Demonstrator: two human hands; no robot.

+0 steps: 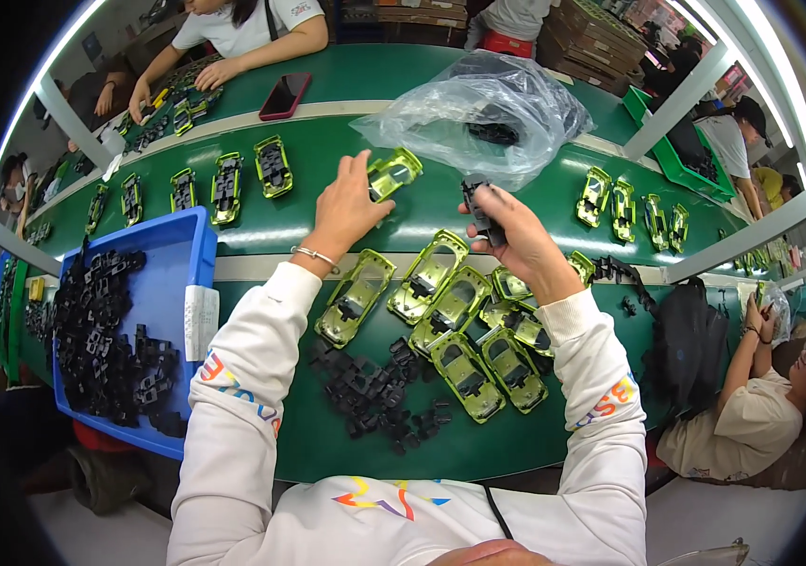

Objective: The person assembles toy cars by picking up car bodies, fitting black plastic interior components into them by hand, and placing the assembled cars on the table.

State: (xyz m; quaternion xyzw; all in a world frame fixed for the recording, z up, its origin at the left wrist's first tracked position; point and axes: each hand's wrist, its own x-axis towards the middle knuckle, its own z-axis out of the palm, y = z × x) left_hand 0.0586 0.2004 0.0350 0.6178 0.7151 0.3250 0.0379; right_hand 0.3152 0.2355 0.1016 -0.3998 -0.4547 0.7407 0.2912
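My left hand (344, 203) is closed on a yellow-green toy car body (395, 174), held between thumb and fingers above the far green strip. To its right, my right hand (521, 236) grips a black plastic car part (481, 213); its exact shape is partly hidden by blurred fingers. Below my hands, several green toy car bodies (467, 375) lie close together on the near table, some overlapping. A loose heap of small black plastic parts (374, 382) sits beside them, nearer to me.
On the left stands a blue bin (197, 226) with many black parts. Green cars with black undersides (274, 167) line the far strip. A clear plastic bag (422, 118) lies beyond my hands, near a phone (286, 96). Other people sit around; a black bag (690, 330) is at right.
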